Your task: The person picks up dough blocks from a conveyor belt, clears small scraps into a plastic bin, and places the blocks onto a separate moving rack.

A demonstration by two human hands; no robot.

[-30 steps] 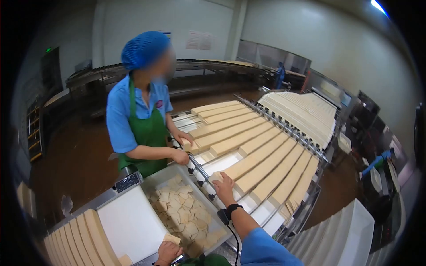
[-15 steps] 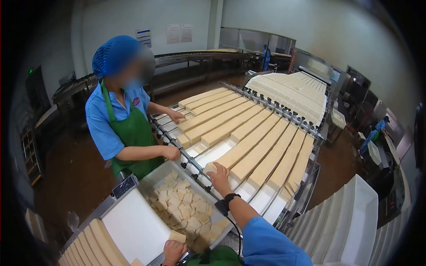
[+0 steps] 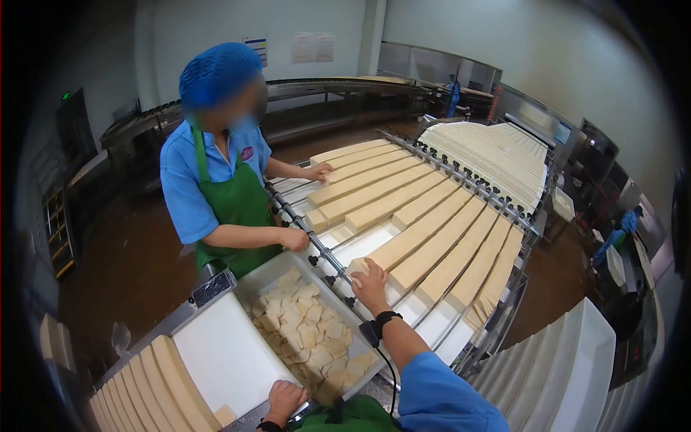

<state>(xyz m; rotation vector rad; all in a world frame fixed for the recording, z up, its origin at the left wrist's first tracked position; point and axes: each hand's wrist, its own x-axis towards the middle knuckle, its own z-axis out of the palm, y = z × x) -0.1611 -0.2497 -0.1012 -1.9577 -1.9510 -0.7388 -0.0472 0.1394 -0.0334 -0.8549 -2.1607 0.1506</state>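
Observation:
My right hand [image 3: 370, 286] is closed round the near end of a long pale dough stack [image 3: 410, 232] on the slatted white conveyor [image 3: 435, 317]. Thumb and fingers grip its cut end. My left hand [image 3: 286, 398] is low in the view, beside the near corner of the grey bin [image 3: 248, 282]. Its fingers are curled, and no piece shows in them. Inside the bin lies a heap of thin, squarish dough pieces [image 3: 306, 320]. More long dough stacks [image 3: 147, 381] lie side by side on the white surface [image 3: 227, 353] at lower left, with a small block [image 3: 225, 415] by their end.
Across the conveyor a co-worker [image 3: 223, 173] in a green apron has one hand on the stacks and the other at the rail [image 3: 306, 234]. White trays [image 3: 568, 360] stand at lower right. A cable [image 3: 389, 363] hangs from my right wrist.
The square dough piece in my left hand is gone from view, and that hand's fingers are more curled. My right hand stays at the same stack end. The whole view has shifted slightly.

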